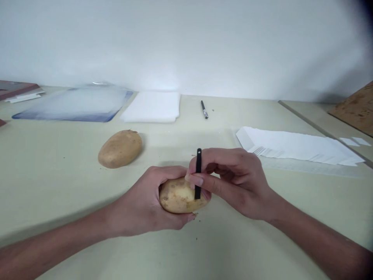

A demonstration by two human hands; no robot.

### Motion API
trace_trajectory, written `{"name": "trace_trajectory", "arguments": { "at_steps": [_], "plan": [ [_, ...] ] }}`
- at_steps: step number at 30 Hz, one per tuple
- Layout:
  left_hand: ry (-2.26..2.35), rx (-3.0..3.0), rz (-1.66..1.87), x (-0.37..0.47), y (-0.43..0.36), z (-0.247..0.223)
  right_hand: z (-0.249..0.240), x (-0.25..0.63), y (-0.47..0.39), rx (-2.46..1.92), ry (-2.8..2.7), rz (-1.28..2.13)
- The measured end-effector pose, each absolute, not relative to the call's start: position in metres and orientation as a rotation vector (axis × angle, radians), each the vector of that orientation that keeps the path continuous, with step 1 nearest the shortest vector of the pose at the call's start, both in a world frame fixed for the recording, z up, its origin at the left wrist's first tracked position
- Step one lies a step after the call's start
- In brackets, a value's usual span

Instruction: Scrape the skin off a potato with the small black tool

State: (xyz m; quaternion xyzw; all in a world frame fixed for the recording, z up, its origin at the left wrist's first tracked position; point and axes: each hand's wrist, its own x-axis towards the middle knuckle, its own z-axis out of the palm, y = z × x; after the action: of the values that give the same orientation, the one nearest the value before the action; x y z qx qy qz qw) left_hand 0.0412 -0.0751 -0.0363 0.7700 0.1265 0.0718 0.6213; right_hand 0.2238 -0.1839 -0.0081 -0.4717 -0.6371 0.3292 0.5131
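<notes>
My left hand [145, 202] is wrapped around a brown potato [176, 200], gripping it from its left end just above the table. A pale patch without skin shows on the potato's upper side. Between thumb and fingers, my right hand [233, 181] pinches a slim black tool [198, 165] with a small hole in its upper end. The tool's lower end is against or just in front of the potato's right part; no blade can be made out. A second potato [120, 149], with its skin on, lies on the table beyond my left hand.
White sheets [153, 107] and a clear blue-edged folder [72, 105] lie near the wall. A black pen [204, 109] is to their right. A fanned row of white papers [297, 146] spreads at the right, before a brown board [355, 109]. Small crumbs dot the table [218, 249].
</notes>
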Motion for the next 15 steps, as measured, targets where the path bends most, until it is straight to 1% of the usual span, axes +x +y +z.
{"name": "trace_trajectory", "arguments": {
  "at_steps": [7,15],
  "plan": [
    [0.356,1.687,0.07,0.0423,-0.074,-0.0287,-0.0088,0.2237,-0.1842,-1.072,-1.531,0.82],
    [0.318,1.684,0.107,0.0419,-0.0738,-0.0372,-0.0139,0.226,-0.1822,-1.012,-1.634,0.744]
  ]
}}
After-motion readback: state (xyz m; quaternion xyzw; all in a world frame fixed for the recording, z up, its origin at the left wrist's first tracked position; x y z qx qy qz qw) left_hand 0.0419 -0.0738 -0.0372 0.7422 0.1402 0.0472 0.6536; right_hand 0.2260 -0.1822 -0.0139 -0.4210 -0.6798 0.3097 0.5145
